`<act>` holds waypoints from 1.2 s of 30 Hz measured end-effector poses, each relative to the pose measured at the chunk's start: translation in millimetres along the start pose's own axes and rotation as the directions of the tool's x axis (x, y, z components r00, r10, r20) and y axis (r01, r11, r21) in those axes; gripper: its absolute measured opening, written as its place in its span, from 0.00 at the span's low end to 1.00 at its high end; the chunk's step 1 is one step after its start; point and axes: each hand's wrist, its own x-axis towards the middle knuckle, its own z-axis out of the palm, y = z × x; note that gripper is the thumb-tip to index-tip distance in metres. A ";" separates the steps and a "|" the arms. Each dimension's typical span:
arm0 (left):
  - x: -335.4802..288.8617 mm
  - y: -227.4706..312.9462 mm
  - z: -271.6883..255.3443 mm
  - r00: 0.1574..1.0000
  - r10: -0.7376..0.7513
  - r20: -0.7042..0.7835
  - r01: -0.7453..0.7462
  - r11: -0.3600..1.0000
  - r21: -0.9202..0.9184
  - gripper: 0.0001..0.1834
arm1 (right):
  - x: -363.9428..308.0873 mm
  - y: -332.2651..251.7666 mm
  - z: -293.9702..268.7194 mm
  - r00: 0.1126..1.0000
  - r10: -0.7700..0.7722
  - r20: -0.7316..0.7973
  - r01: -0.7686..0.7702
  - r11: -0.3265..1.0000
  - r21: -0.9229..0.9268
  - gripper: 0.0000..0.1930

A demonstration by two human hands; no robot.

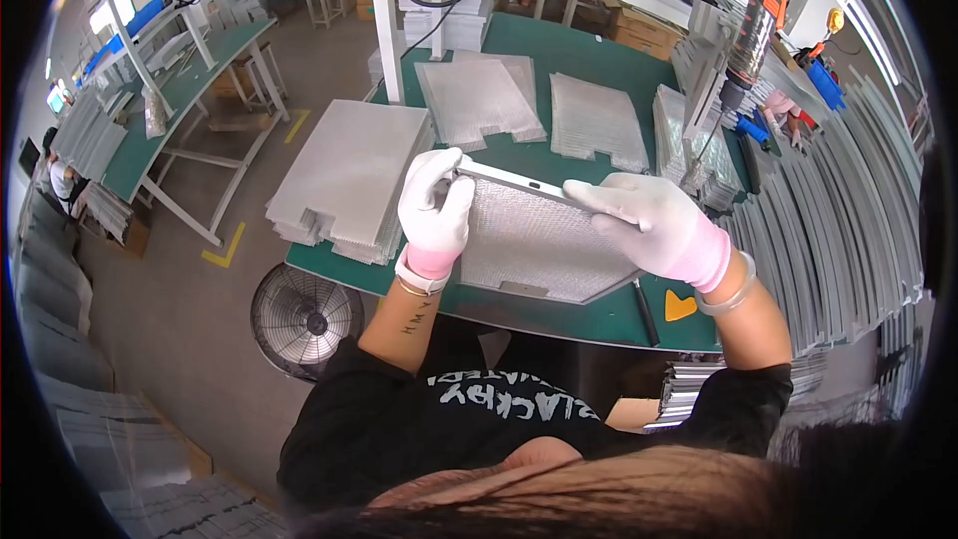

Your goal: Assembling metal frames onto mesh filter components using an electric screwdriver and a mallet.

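Panel [544, 240] tilted over green table [599, 327], left hand [436, 205] pinching its far left corner, right hand [649, 225] clasping its right side, tool [648, 314] and yellow piece [681, 306] near right.

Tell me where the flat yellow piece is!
In the head view, the yellow piece lies right of centre on the green table, beside the black-handled tool and below the right hand.

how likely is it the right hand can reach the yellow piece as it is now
Probably yes: the yellow piece lies uncovered on the table close by, though the right hand would first have to let go of the panel.
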 end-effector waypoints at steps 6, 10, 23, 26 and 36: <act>4.7 3.0 2.0 1.000 -0.003 0.021 0.007 0.981 -0.192 0.13 | -1.6 0.5 0.3 1.000 -0.014 -0.016 0.014 1.000 -0.004 0.29; 6.2 -3.1 -4.3 0.992 0.099 0.073 -0.088 0.986 -0.144 0.17 | -3.2 -2.1 -2.2 0.999 0.025 0.027 -0.023 0.999 -0.045 0.25; 60.5 4.2 7.8 0.958 0.119 0.260 -0.154 0.981 0.115 0.15 | -234.3 68.9 151.1 0.566 0.766 -0.305 -0.808 0.441 -0.392 0.25; 120.3 62.6 43.4 0.497 0.310 0.810 -0.647 0.755 0.108 0.17 | -252.2 57.1 180.1 0.240 0.971 -0.017 -0.912 0.220 -0.347 0.27; 26.3 10.5 141.6 0.100 0.363 0.927 -0.747 0.643 -0.171 0.11 | -248.7 13.7 126.5 0.352 0.922 -0.160 -0.852 0.386 0.354 0.23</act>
